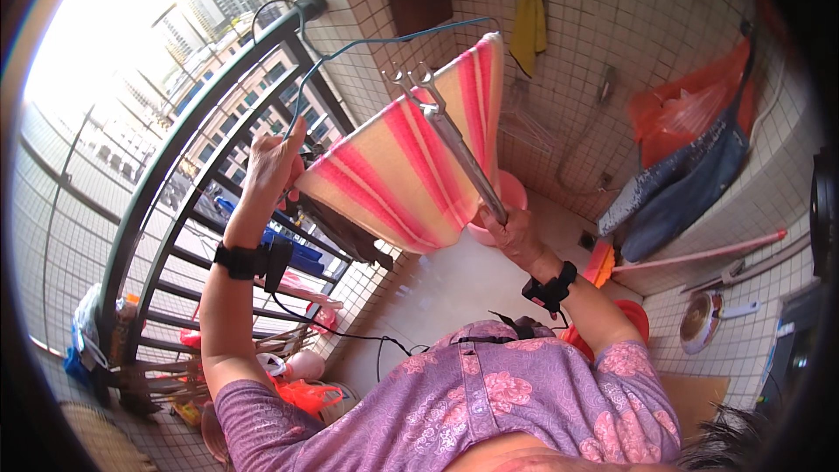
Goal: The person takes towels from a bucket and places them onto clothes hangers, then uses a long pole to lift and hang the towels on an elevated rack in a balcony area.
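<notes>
My left hand (274, 164) grips one lower corner of a blue clothes hanger (387, 39), beside the balcony railing. A towel (406, 170) with pink and cream stripes hangs over the hanger's bottom bar. In my right hand (514, 236) is the lower end of a metal clothes-hanging pole (462, 154). Its forked tip (414, 82) reaches up in front of the towel's upper edge; whether it touches the cloth I cannot tell. The hanger's hook end is near the top rail.
Dark balcony railing (196, 124) runs along my left. A pink basin (511, 200) stands on the floor beyond my right hand. Dark blue clothing (688, 177) and a red plastic bag (688, 105) hang at right, above a broom (600, 262). A yellow cloth (527, 19) hangs on the tiled wall.
</notes>
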{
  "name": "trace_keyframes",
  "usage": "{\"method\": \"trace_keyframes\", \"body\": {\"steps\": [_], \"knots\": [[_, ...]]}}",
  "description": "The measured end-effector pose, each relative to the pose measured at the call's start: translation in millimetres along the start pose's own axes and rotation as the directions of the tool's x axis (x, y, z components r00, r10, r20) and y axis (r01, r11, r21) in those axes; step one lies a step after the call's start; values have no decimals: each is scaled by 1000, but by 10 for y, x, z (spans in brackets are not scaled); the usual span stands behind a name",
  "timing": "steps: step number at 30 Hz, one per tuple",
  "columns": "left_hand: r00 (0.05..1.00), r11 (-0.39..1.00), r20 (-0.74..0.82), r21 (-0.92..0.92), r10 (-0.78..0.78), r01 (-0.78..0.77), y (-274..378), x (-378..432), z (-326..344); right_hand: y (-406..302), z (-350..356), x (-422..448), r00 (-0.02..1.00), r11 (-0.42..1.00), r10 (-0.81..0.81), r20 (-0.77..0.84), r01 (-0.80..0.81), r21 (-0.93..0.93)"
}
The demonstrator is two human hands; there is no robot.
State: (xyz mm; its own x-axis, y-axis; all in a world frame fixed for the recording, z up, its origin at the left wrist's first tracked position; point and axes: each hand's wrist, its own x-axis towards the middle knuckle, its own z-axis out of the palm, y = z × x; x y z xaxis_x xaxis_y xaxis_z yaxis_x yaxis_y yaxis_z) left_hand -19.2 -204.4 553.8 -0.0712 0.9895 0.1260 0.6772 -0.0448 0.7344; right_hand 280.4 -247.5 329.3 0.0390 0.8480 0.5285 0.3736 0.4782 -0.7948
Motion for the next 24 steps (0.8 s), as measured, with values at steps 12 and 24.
{"method": "trace_keyframes", "body": {"steps": [12,24], "knots": [[996,995,-83,93,-40,47,281,31,-96,-223,41,563,909,957,75,409,-181,227],[933,711,-199,698,299,-79,279,237,-76,-381,-211,882,821,906,94,564,-305,294]]}}
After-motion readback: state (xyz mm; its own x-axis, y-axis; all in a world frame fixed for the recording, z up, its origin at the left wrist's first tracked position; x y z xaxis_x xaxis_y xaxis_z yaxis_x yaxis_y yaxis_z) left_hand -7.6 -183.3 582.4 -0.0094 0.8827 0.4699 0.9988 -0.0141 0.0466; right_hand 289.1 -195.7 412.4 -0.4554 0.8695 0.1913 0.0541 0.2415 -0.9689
